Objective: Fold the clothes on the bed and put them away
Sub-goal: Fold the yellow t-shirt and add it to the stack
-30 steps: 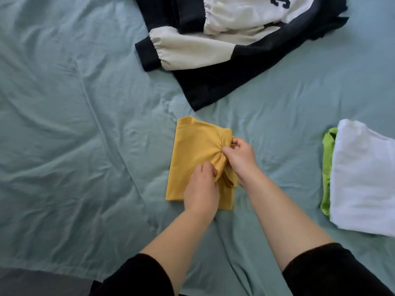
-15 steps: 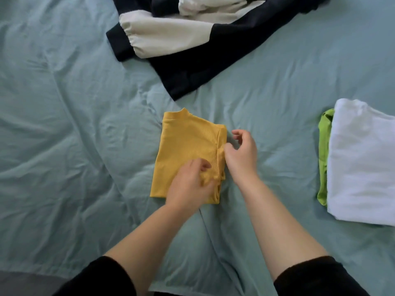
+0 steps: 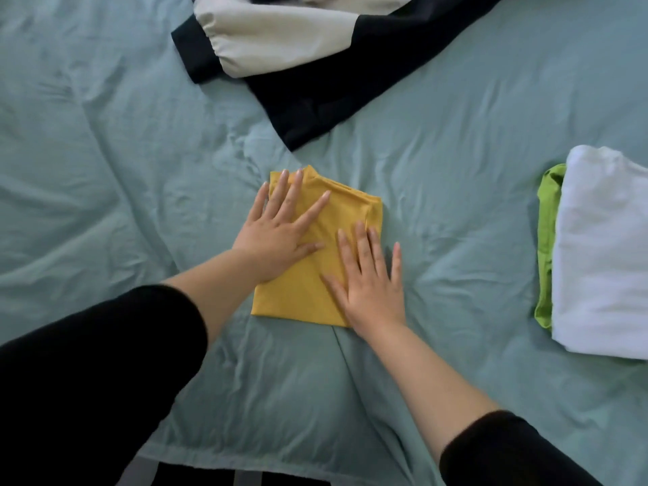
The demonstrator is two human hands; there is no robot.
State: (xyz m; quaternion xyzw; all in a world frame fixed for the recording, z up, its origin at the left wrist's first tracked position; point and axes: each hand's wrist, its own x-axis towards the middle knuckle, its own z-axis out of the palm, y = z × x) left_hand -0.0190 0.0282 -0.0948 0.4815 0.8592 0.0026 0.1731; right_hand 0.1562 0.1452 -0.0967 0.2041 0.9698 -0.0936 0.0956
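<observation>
A yellow garment [image 3: 345,212], folded into a small rectangle, lies in the middle of the bed [image 3: 105,170]. My left hand [image 3: 280,233] presses flat on its upper left part with fingers spread. My right hand [image 3: 371,285] lies flat on its lower right corner, fingers straight, the little finger over the sheet. A black and cream jacket [image 3: 308,64] lies unfolded at the top of the view. At the right edge sits a stack of a folded white garment [image 3: 603,254] on a folded green one [image 3: 547,247].
The teal sheet is wrinkled all around. The bed's near edge [image 3: 210,461] runs along the bottom, with dark floor below it.
Both hands let go of the pinched right edge of the yellow garment and now lie flat on it. The fold has been smoothed down. The view has shifted slightly.
</observation>
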